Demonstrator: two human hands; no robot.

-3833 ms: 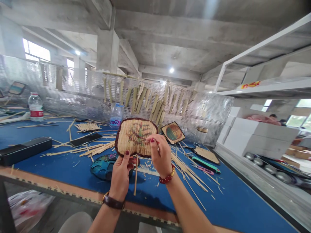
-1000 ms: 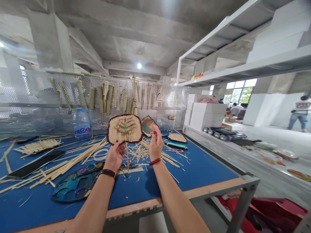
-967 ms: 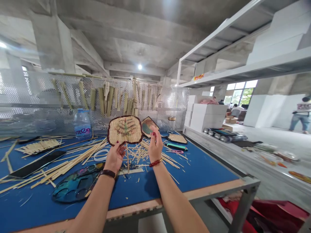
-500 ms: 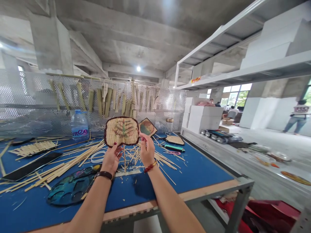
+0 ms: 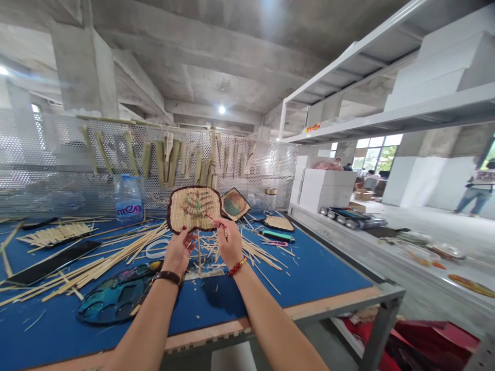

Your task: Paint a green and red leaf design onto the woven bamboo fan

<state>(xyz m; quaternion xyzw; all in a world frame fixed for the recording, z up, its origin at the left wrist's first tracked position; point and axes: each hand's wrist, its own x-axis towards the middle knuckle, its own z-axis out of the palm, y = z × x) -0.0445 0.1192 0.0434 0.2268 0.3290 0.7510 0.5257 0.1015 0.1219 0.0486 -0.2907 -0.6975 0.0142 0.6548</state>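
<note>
A woven bamboo hand fan point(image 5: 194, 209) with a dark red-brown rim and a painted leaf design is held up over the table. My left hand point(image 5: 178, 252) grips the fan at its lower edge, where its thin wooden handle point(image 5: 199, 252) runs down past my fingers. My right hand point(image 5: 230, 243) pinches a thin paintbrush point(image 5: 223, 230), and its tip reaches the fan's right side. The brush's bristles are too small to make out.
The blue-topped table point(image 5: 309, 278) holds loose bamboo strips point(image 5: 116, 263), a paint palette point(image 5: 116, 298), a second painted fan point(image 5: 234, 204), a water bottle point(image 5: 128, 198) and a black tablet point(image 5: 54, 263). A person point(image 5: 477, 190) stands far off at the right.
My right hand has moved left and brought the brush onto the fan's surface. The fan and left hand have shifted only slightly. The view has turned little since the last frame.
</note>
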